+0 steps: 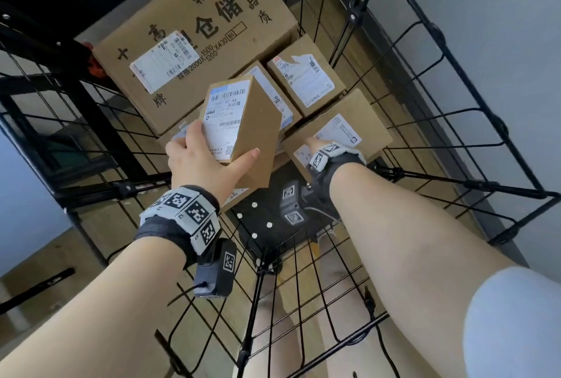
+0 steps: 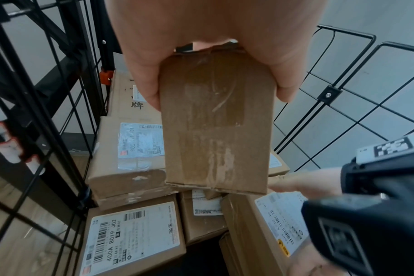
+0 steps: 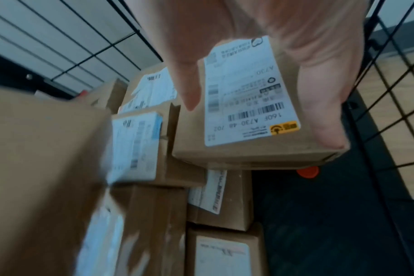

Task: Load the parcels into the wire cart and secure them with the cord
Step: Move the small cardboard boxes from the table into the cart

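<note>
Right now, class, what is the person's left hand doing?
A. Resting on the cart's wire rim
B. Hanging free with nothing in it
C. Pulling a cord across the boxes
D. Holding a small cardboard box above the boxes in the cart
D: the left hand grips a small box, thumb and fingers on opposite sides, held clear above the stacked boxes in the cart.

A pale wood floor (image 1: 54, 253) shows through the wire mesh, meeting a plain grey wall (image 1: 501, 13) along a dark baseboard (image 1: 431, 95). At the left edge stands a black metal frame (image 1: 27, 53) with an orange-red clip (image 2: 106, 74) on its upright. Tag-printed bands (image 1: 188, 213) wrap both wrists.
</note>
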Action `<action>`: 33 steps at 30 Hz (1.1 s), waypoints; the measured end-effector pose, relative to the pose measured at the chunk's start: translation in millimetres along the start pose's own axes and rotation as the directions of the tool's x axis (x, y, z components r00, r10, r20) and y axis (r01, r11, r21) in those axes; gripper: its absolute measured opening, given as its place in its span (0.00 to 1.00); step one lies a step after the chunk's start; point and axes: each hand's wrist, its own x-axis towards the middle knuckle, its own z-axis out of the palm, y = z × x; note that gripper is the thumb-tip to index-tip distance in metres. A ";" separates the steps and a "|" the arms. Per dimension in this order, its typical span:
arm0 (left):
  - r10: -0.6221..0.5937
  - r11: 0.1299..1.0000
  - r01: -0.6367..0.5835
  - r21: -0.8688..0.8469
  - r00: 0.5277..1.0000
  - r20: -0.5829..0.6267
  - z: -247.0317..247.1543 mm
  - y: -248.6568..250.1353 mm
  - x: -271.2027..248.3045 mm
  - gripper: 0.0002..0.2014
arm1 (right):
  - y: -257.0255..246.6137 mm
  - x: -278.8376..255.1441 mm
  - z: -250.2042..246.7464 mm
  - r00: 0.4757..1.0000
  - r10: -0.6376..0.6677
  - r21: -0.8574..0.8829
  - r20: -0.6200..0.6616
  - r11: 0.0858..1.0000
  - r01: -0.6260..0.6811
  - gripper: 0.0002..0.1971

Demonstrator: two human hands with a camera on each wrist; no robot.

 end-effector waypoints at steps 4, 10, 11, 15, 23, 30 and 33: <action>0.002 1.000 -0.002 -0.005 1.000 0.013 3.1 -5.8 -2.3 0.51 | 5.2 6.6 -6.1 1.000 0.001 -0.060 0.024 0.998 0.001 0.18; 0.015 1.000 -0.016 -0.021 0.999 -0.028 -7.3 -9.3 -9.1 0.51 | 14.5 -0.8 -7.0 0.997 0.081 0.104 0.017 0.991 -0.083 0.22; 0.008 1.000 -0.009 -0.023 0.999 -0.037 -10.0 -11.9 -10.1 0.51 | 12.5 -8.2 -7.7 0.997 0.080 0.083 -0.001 0.993 -0.079 0.23; -0.023 0.999 0.020 -0.038 0.998 -0.058 -19.4 -25.7 -12.2 0.50 | -3.9 -22.8 1.9 0.993 0.108 0.101 -0.038 0.989 -0.104 0.20; 0.121 0.990 -0.124 0.073 0.992 0.047 -25.8 -24.0 -17.9 0.47 | -47.8 -25.5 44.1 0.986 -0.165 0.489 -0.018 0.859 0.152 0.41; 0.122 0.971 -0.170 0.170 0.958 0.261 -4.0 -30.0 -22.9 0.40 | -31.2 -11.4 50.1 0.980 -0.162 0.158 0.114 0.977 0.143 0.47; -0.063 0.961 -0.037 0.274 0.935 0.348 8.7 -34.8 -19.7 0.48 | -16.8 -9.0 56.3 0.979 -0.131 0.161 0.157 0.981 0.106 0.40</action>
